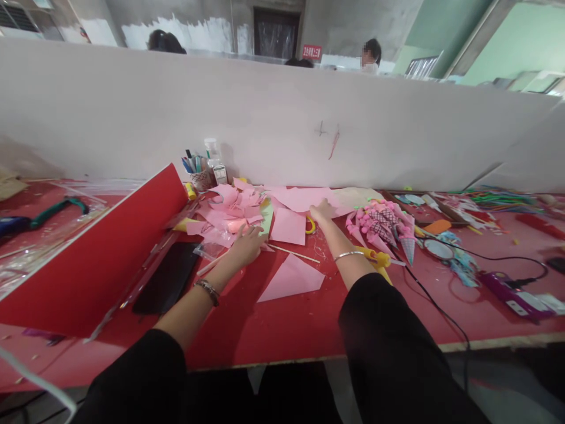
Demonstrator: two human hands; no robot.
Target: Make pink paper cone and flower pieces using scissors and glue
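Pink paper (293,200) beneath both outstretched, palm-down hands (248,244)

Behind the red table (260,338) stands a white partition (256,118), a patchy grey wall (348,26) beyond.

I look through one head-worn camera, from above the near side of the table (269,338), forward and down over the left hand (247,244) and right hand (323,210) toward the far partition (265,118).

A red sign (312,52) beyond the white partition (265,118) carries white Chinese characters, which seem to read 卫生间请上三楼. The white label (219,174) near the pens (194,162) has print too small for reading.
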